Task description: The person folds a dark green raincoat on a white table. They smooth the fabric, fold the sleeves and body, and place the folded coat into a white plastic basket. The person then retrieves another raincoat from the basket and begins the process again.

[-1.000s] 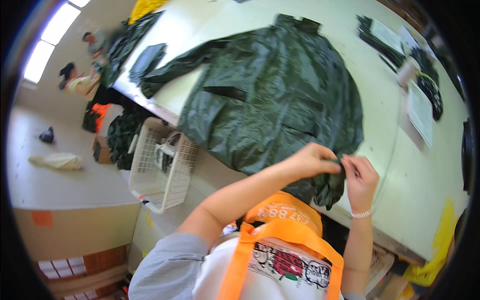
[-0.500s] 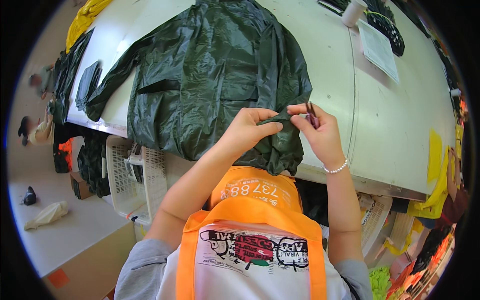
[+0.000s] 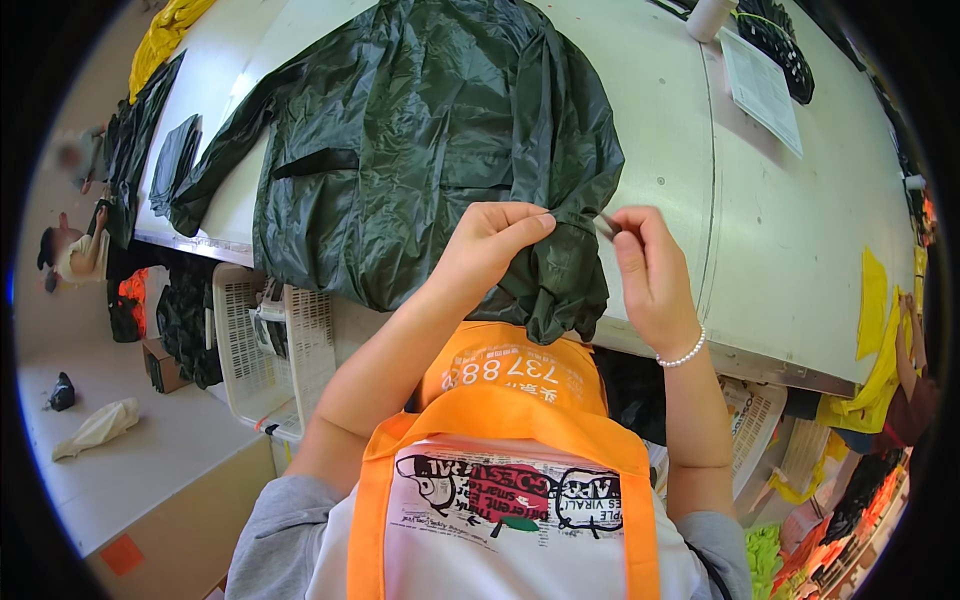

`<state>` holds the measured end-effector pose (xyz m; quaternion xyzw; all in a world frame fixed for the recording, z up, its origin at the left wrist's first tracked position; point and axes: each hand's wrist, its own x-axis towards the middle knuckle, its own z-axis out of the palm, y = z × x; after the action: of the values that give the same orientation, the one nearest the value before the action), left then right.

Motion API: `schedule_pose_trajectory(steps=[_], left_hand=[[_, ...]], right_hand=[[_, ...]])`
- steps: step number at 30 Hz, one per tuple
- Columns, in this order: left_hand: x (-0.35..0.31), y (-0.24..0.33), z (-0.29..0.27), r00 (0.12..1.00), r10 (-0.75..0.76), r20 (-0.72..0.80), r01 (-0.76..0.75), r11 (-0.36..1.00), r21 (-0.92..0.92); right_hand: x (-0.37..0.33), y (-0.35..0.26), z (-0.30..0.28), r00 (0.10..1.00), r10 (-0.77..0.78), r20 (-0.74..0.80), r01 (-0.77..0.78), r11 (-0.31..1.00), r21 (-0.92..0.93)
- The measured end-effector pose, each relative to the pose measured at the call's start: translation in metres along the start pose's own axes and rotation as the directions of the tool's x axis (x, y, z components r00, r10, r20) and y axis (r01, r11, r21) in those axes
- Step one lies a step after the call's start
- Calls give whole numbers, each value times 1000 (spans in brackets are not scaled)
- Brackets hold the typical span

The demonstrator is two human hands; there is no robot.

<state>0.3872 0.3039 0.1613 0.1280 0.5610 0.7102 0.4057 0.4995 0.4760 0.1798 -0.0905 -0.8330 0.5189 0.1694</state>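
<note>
Pale and glossy, the surface (image 3: 655, 120) is largely covered by a dark green jacket (image 3: 420, 215), spread out with its near edge brought up to the person's lap. Here a gathered fold, at the jacket's near right part, is pinched by the left hand (image 3: 495, 240), its grip closed on the cloth. Just beside it, a slim tool (image 3: 606, 226), mostly hidden, is held in the narrow grip of the right hand (image 3: 655, 280). For clean work, the fold is best kept taut and flat, with the tool's tip angled away from the thin fabric and the left fingertips. Down at left, a white lattice basket (image 3: 315, 340) is seen with pale and dark items (image 3: 269, 325) inside, hard to identify; beyond it, a brown box (image 3: 165, 368) is set on the floor, contents unclear.
</note>
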Motion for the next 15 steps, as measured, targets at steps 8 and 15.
schedule_pose_trajectory(steps=[8,15], left_hand=[[-1,10,10,999,-32,-2,32,989,146],[-2,12,12,999,-43,31,40,996,78]], right_hand=[[-1,4,1,989,-146,31,149,958,-246],[2,9,3,968,-251,9,242,925,-294]])
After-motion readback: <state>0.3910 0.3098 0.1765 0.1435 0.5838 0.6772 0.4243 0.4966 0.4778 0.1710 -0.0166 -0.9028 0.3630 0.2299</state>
